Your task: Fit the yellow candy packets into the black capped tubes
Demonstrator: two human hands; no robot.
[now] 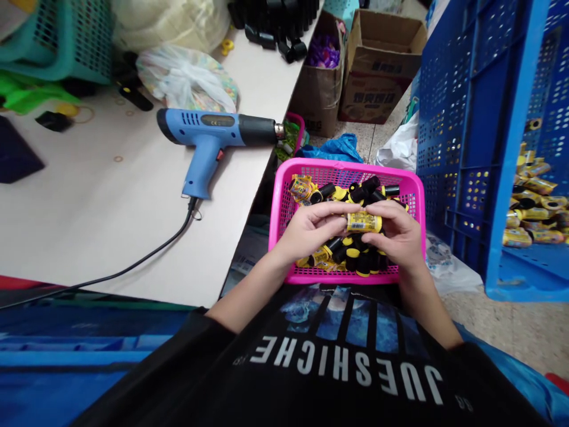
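Observation:
Between my two hands is a small cylinder with a yellow printed wrapper (364, 222) that carries a barcode, held lying sideways. My left hand (313, 228) pinches its left end, and my right hand (395, 228) has thumb and fingers closed about its right end. Both hands are over a pink plastic basket (280, 196). Inside the basket lie several black cylinders (367, 187) with yellow parts, along with yellow printed wrappers (302, 187). The fingers hide part of the held cylinder's ends.
A blue heat gun (204, 148) lies on the white table (146, 207), its cord running left. A tall blue crate (493, 237) at right holds several yellow-wrapped cylinders (536, 207). Cardboard boxes (368, 95) stand beyond the basket. A knotted plastic bag (191, 77) sits on the table.

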